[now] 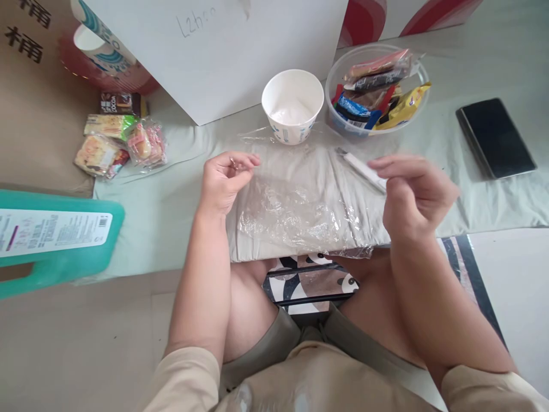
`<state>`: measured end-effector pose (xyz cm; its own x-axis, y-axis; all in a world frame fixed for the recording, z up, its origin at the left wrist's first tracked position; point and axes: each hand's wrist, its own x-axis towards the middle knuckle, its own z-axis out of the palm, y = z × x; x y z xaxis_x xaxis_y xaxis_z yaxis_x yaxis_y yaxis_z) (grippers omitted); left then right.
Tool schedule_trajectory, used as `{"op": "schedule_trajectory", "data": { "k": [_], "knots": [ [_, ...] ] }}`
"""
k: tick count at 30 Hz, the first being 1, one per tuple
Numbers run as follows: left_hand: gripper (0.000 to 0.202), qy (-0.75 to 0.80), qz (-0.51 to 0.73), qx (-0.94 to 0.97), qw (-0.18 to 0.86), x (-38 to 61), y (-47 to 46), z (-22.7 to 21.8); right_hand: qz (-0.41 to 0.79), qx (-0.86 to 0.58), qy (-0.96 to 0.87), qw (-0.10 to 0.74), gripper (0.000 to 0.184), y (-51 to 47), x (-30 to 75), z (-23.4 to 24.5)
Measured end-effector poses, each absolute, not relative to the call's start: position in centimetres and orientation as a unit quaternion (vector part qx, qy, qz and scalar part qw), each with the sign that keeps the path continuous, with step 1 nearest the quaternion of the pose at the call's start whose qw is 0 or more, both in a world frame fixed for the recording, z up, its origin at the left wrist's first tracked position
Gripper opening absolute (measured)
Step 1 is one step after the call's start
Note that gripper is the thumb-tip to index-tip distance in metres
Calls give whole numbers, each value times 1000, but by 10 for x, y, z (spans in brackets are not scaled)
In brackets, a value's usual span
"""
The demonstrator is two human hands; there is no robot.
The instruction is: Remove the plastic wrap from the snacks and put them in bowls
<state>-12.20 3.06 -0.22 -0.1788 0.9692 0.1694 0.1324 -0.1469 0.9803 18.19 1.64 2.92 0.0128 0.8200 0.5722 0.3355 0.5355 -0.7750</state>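
Observation:
My left hand (pixel 227 180) is closed in a pinch left of the white paper cup, with a glint of clear plastic film (pixel 235 164) between its fingers. My right hand (pixel 416 197) hovers at the right with thumb and fingers pressed together; whatever it may hold cannot be made out. Just beyond its fingertips lies a slim white cutter-like tool (pixel 362 170) with a dark tip. Crumpled clear plastic wrapping (pixel 295 220) spreads over the cloth between both hands. Behind it stands the white paper cup (pixel 293 106), with something pale inside.
A clear round tub (pixel 332 117) of wrapped snacks sits right of the cup. Further right lies a black phone (pixel 500 137). A large white box (pixel 240 51) stands behind. Wrapped snacks (pixel 100 154) and a green container (pixel 103 246) are at left.

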Motion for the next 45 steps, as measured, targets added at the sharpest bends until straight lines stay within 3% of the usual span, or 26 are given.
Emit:
{"op": "schedule_trajectory", "data": {
  "k": [3, 8, 11, 13, 16, 20, 27, 33, 39, 42, 45],
  "knots": [
    [20, 547, 570, 508, 344, -129, 28, -7, 248, -351, -744, 511, 15, 11, 190, 36],
    [17, 569, 586, 489, 306, -144, 26, -19, 286, -262, -877, 284, 15, 4, 198, 42],
    [19, 580, 581, 488, 295, -146, 22, -19, 307, -228, -901, 206, 17, 1, 201, 41],
    [18, 590, 569, 468, 330, -147, 15, -15, 312, -219, -906, 186, 17, 0, 203, 40],
    [20, 600, 524, 386, 464, -147, 0, -4, 313, -219, -909, 166, 18, -1, 207, 41],
    [49, 582, 449, 361, 574, -144, -17, 11, 308, -218, -917, 129, 21, -6, 208, 41],
    [17, 660, 347, 450, 491, -132, -26, 23, 305, -212, -925, 82, 23, -15, 207, 42],
    [12, 611, 275, 520, 529, -152, -35, 29, 343, -209, -915, 41, 21, -17, 211, 39],
    [27, 636, 227, 504, 539, -147, -39, 42, 397, -219, -891, -7, 17, -20, 210, 43],
    [22, 704, 163, 488, 490, -140, -38, 47, 432, -204, -878, -40, 29, -18, 208, 51],
    [15, 741, 151, 480, 445, -139, -38, 45, 427, -186, -885, -22, 41, -18, 206, 55]
  ]
}}
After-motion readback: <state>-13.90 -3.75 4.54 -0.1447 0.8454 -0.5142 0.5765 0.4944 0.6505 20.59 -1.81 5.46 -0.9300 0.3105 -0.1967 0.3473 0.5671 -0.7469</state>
